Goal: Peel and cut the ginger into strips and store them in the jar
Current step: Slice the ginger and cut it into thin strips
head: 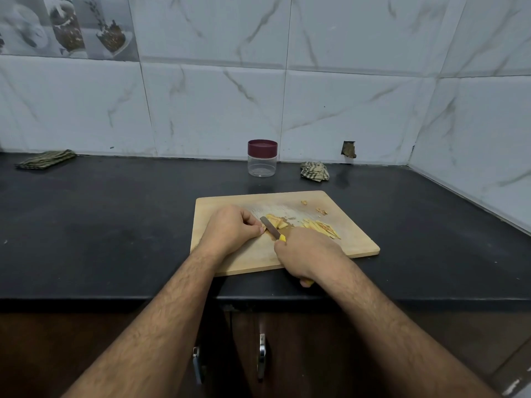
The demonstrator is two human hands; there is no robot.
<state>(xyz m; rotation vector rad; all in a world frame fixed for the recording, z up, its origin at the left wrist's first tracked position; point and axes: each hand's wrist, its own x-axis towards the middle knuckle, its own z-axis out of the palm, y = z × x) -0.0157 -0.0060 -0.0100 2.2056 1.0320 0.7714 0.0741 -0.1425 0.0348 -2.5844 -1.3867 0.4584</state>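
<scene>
On the pale rectangular wooden cutting board (356,248) the slicing step is under way. The left hand (230,229) sits at about nine o'clock of the board's centre, fingers curled down so the tips pin the small stack of yellow peeled ginger slices (275,221). The right hand (306,255), at about five o'clock, is wrapped tight round the yellow handle of the small steel-bladed knife (270,227), whose blade angles up toward eleven o'clock and lies against the stack just beside the left fingertips.

A heap of already cut yellow ginger strips (321,228) lies at three o'clock of the blade, and a few brown peel scraps (321,211) sit toward one o'clock. The clear round plastic jar with the maroon screw lid (262,158) stands on the black stone counter (115,225) beyond the board at twelve o'clock, lid on and looking empty, so storing is not yet begun.

To do this step well, I judge the left fingertips should stay tucked back from the blade, since they are very close to it. The slices are small and likely slippery, so firm downward pressure and short, even cuts should keep the strips thin and uniform. Walking the left fingers back toward nine o'clock between cuts would set the width. Finished strips are best swept toward the heap at three o'clock
</scene>
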